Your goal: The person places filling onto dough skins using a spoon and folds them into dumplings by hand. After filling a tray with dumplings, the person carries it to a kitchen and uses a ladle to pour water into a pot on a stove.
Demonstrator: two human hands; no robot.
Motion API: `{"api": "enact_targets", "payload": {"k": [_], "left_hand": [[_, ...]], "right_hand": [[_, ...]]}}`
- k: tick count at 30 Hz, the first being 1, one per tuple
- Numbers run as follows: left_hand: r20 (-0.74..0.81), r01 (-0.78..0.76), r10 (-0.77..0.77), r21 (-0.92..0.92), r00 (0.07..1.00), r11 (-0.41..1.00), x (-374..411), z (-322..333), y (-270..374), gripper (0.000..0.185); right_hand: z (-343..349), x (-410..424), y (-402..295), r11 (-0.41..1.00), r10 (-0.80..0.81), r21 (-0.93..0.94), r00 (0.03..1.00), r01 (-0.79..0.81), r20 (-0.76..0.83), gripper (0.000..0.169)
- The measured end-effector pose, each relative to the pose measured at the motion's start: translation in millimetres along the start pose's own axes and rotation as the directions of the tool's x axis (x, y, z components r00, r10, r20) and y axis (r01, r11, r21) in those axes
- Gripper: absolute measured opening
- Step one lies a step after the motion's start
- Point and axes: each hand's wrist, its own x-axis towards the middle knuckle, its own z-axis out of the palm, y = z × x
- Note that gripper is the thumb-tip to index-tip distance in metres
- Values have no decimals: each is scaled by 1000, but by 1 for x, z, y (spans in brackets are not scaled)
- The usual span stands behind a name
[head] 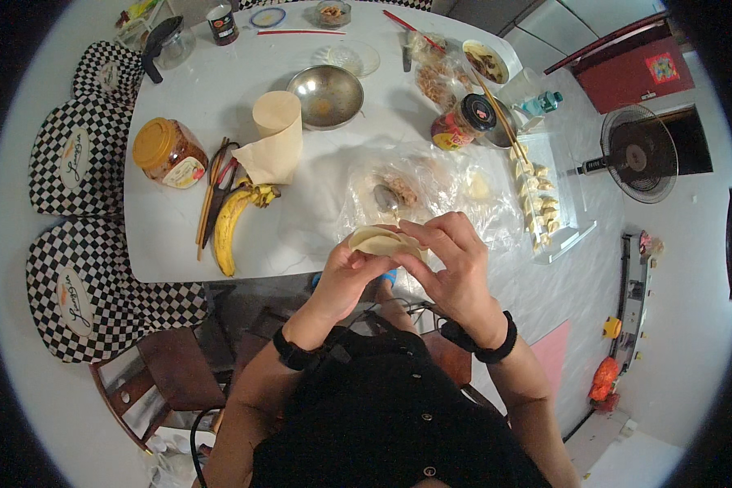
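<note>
Pale round dumpling wrappers [378, 241] are held between my two hands above the table's near edge. My left hand [354, 277] grips them from the left with thumb and fingers. The fingertips of my right hand [454, 253] pinch their right side. Just beyond lies a clear plastic bag [366, 177] with minced filling [401, 190] and a metal spoon [385, 199] on it. A stack of wrappers [277, 113] stands farther left, partly unrolled. Folded dumplings [543, 201] sit in rows in a clear tray [570, 235] at the right.
On the white table [165, 244] are a banana [224, 232], scissors [219, 183], a yellow-lidded jar [169, 152], a steel bowl [325, 97] and a black-lidded jar [463, 122]. Wooden chopsticks [499, 116] slant over the tray's far end. A fan [637, 152] stands at the right.
</note>
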Motion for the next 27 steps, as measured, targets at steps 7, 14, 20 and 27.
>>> {"api": "enact_targets", "payload": {"k": [7, 14, 20, 27], "left_hand": [[-10, -42, 43, 135, 999, 990, -2, 10, 10, 34], [-11, -89, 93, 198, 996, 976, -3, 6, 12, 33], [41, -82, 73, 292, 996, 953, -2, 8, 14, 31], [74, -128, 110, 313, 991, 941, -1, 1, 12, 31]], "right_hand": [[8, 0, 7, 982, -158, -102, 987, 161, 38, 26], [4, 8, -2, 979, -155, -126, 987, 159, 43, 20], [5, 10, 0, 969, -212, -112, 972, 222, 100, 24], [5, 13, -9, 970, -170, -161, 981, 184, 96, 21]]}}
